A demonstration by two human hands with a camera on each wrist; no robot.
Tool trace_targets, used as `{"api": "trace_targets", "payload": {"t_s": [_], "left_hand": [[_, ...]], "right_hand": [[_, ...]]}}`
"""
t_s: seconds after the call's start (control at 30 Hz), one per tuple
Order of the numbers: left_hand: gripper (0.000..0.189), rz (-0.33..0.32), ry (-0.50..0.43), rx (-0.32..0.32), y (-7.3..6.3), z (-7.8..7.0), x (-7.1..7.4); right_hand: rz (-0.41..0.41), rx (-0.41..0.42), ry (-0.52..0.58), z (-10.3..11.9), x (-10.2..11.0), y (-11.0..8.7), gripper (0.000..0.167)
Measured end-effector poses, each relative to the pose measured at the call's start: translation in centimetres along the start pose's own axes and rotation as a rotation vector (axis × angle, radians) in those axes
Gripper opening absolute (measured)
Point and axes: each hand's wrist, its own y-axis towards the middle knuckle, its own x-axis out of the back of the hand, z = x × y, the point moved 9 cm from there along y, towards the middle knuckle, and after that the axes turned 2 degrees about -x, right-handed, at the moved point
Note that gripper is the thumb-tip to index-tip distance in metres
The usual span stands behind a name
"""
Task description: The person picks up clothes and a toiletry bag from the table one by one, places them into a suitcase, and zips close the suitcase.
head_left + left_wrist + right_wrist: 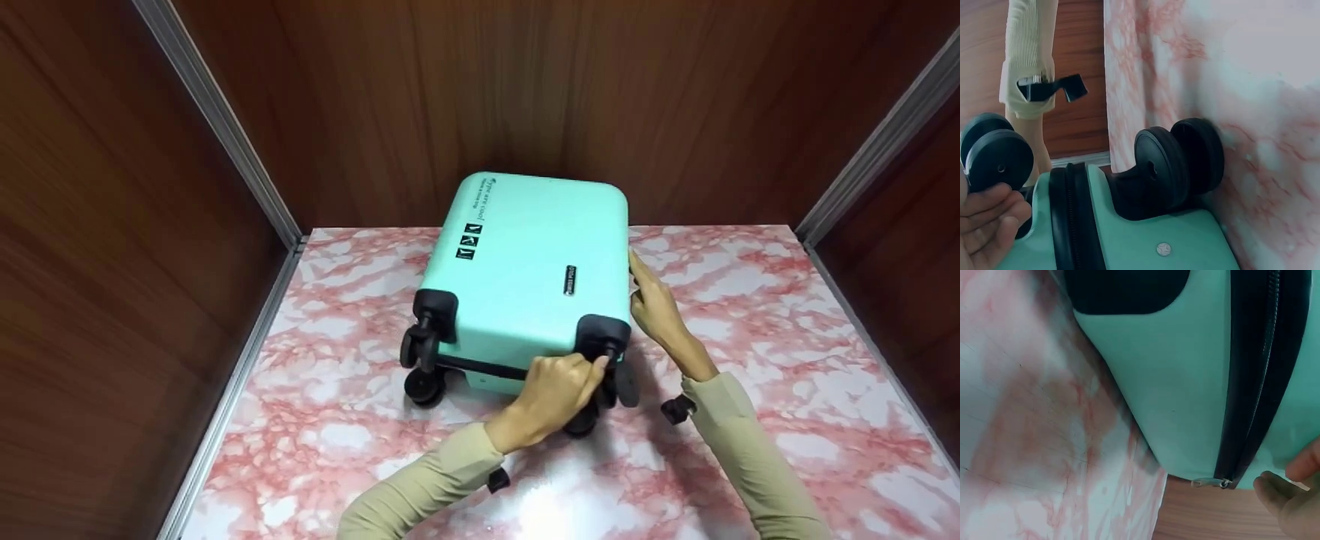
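Note:
A mint green hard-shell suitcase (pixel 536 225) lies on its side with its wheel end toward me, the black lettering and badge facing up. At its near right corner my left hand (pixel 556 390) curls its fingers at a black twin wheel (pixel 626 382). In the left wrist view those fingers (pixel 994 219) touch that wheel (pixel 1002 160), while a lower wheel (pixel 1162 169) stands free beside them. Against the suitcase's right side rests my right hand (pixel 658 307), fingers extended. The right wrist view shows its fingertips near the black zipper (pixel 1258 382) and a metal zipper pull (pixel 1207 482).
The suitcase sits on a red and white marbled tabletop (pixel 337 337). Brown wood-grain panels (pixel 375 112) stand behind it and on both sides, with metal strips (pixel 225 127) at their corners. Black straps (pixel 679 409) hang from both sleeves.

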Motion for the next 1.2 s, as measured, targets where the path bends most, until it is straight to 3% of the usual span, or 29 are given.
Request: {"api": "trace_targets", "payload": {"t_s": [0.17, 0.27, 0.33, 0.4, 0.53, 0.67, 0.73, 0.83, 0.97, 1.1, 1.2], "left_hand": [[0.051, 0.062, 0.044, 0.003, 0.8, -0.5, -0.6], [0.053, 0.106, 0.032, 0.01, 1.1, -0.3, -0.5], [0.053, 0.102, -0.005, 0.011, 1.2, 0.0, 0.0], [0.051, 0.063, -0.057, 0.004, 1.2, 0.4, 0.8], [0.04, -0.075, -0.109, -0.057, 0.8, 1.3, 2.8], [0.026, -0.196, -0.029, -0.127, -0.1, 2.3, 4.8], [0.021, -0.213, -0.001, -0.123, -0.4, 3.1, 5.4], [0.025, -0.173, 0.033, -0.076, -0.6, 4.7, 5.8], [0.045, -0.064, 0.089, -0.007, -1.1, 6.2, 5.3], [0.058, 0.054, 0.166, 0.002, -1.7, 6.7, 4.4], [0.06, 0.095, 0.191, -0.012, -1.8, 6.9, 4.3]], "right_hand": [[0.005, -0.003, 0.018, -0.3, -0.3, 0.2, 0.064], [-0.005, -0.004, 0.031, -0.4, -0.3, 0.1, 0.063], [-0.018, -0.02, 0.035, -0.7, -0.2, -0.1, 0.06], [-0.034, -0.067, 0.052, -1.5, -0.2, -0.3, 0.054], [-0.067, -0.203, 0.083, -3.6, -0.2, -0.6, 0.039], [-0.076, -0.276, 0.064, -5.4, -0.2, -0.6, 0.033], [-0.069, -0.276, 0.049, -5.8, -0.4, -0.4, 0.033], [-0.041, -0.267, 0.063, -6.4, -1.1, 0.1, 0.033], [0.018, -0.289, 0.081, -7.2, -2.2, 0.8, 0.036], [0.062, -0.301, 0.115, -7.8, -2.9, 1.6, 0.039], [0.077, -0.286, 0.162, -7.8, -3.2, 2.1, 0.039]]}}
